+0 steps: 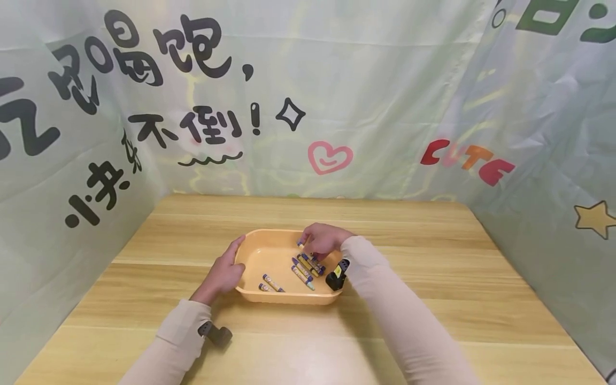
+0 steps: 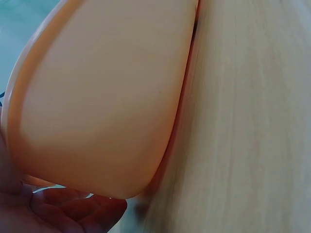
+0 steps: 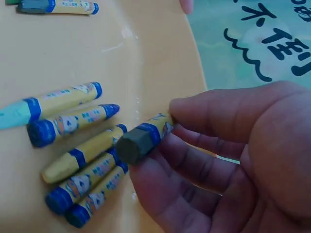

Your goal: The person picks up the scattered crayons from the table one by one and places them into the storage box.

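Note:
An orange plastic basin [image 1: 289,298] stands on the table with several crayons in paper wrappers inside. My left hand [image 1: 226,271] grips its left end, and in the left wrist view the fingers [image 2: 80,211] lie against the outside of the wall. Over the right part of the basin, my right hand [image 1: 324,238] pinches a dark grey-green crayon [image 3: 146,138] between thumb and fingertips. Below it several crayons lie side by side, among them a light teal one [image 3: 53,104] and a yellow one [image 3: 85,153]. Two more crayons [image 1: 272,282] lie near the basin's front left.
Wood-grain table top [image 1: 423,256] surrounds the basin. Printed cloth [image 1: 375,96] hangs behind the table and along both sides. Each wrist carries a small black camera, the right one [image 1: 337,275] just over the basin's right end.

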`<action>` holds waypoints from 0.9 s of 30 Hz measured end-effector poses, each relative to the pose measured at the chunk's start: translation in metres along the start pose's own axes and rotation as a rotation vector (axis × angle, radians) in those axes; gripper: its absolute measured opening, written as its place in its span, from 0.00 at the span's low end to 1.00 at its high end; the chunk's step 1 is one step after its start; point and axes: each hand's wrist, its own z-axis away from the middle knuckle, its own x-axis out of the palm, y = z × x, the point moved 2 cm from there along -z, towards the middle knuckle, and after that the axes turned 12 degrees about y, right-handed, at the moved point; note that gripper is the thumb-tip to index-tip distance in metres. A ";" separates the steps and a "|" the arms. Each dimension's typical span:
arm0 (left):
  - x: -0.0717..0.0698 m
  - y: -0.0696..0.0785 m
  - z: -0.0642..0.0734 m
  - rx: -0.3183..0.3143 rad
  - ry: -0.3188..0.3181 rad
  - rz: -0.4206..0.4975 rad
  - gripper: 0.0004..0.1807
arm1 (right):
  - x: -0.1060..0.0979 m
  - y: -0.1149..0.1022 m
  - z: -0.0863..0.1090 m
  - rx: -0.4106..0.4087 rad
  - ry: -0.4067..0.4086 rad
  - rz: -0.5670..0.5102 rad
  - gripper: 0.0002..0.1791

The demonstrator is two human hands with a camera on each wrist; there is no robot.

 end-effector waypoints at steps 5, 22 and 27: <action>0.000 0.000 0.001 -0.009 -0.003 0.014 0.41 | 0.013 -0.003 -0.004 0.014 -0.043 0.031 0.11; 0.002 0.000 0.002 -0.030 0.007 0.028 0.41 | 0.038 -0.015 -0.010 0.064 -0.121 0.057 0.06; 0.001 0.001 0.002 -0.024 0.012 0.027 0.41 | 0.038 -0.016 -0.009 0.060 -0.120 0.068 0.05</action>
